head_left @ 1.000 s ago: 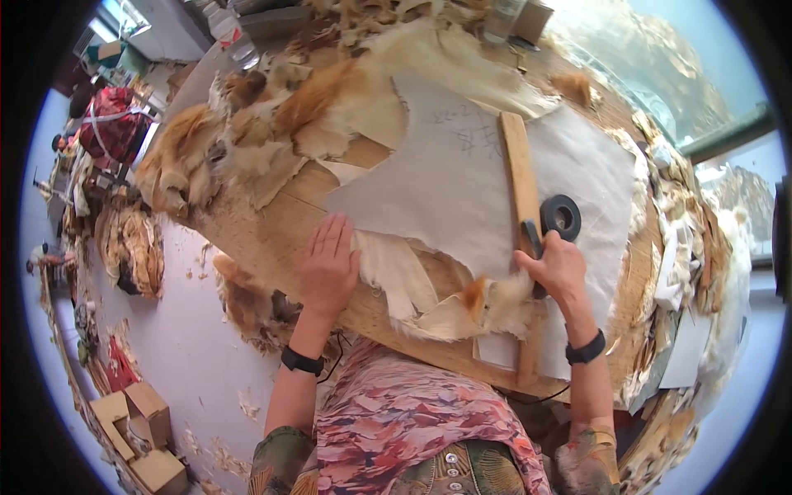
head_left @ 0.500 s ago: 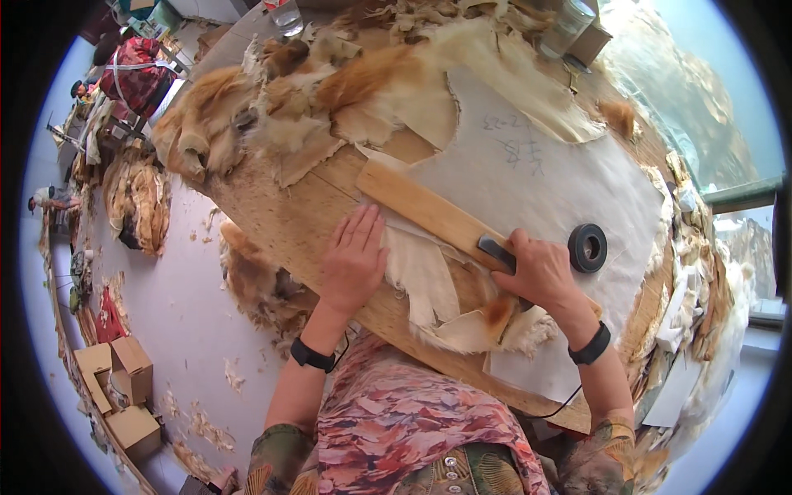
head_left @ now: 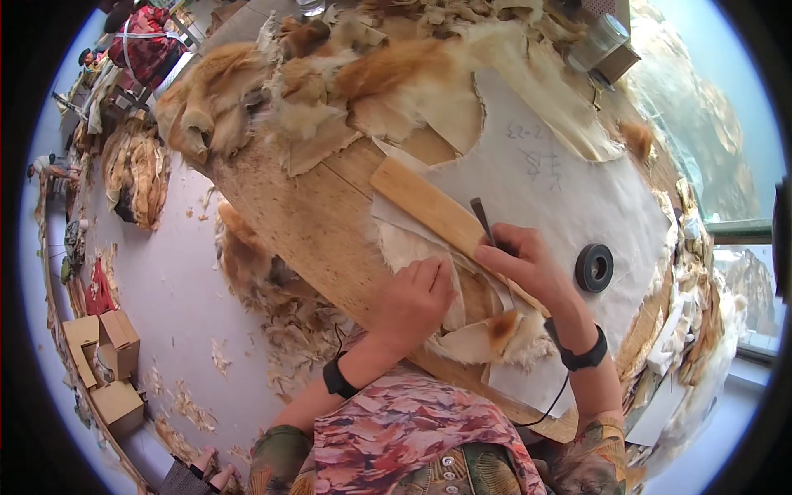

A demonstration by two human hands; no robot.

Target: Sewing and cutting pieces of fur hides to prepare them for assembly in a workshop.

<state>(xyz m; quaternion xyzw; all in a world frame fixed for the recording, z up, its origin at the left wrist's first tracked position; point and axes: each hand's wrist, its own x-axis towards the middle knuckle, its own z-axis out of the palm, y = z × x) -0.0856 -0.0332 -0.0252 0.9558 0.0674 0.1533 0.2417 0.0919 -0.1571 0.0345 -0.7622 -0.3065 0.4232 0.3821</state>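
Note:
My right hand (head_left: 528, 264) grips a dark, narrow blade tool (head_left: 481, 216), held raised at an angle over a wooden slat (head_left: 425, 198). The slat lies diagonally on a large pale pattern sheet (head_left: 561, 214) with handwritten marks. My left hand (head_left: 408, 305) is below the slat, fingers bent and close together over a pale strip of hide (head_left: 400, 247); what they hold, if anything, is hidden. A black ring-shaped roll (head_left: 594, 268) sits on the sheet at the right. Tan and cream fur pieces (head_left: 388, 70) are piled along the far side of the wooden table (head_left: 289, 227).
A glass jar (head_left: 596, 45) and box stand at the back right. Hide scraps (head_left: 693, 289) crowd the right edge beside a window. On the left are cardboard boxes (head_left: 115, 371), a hide bundle (head_left: 136, 173), a small distant person (head_left: 45, 165) and parts of another person at the lower left.
The slat has swung from upright to diagonal. My right hand has lifted the dark tool's upper end from it. My left hand has moved rightward and its fingers have bent from lying flat.

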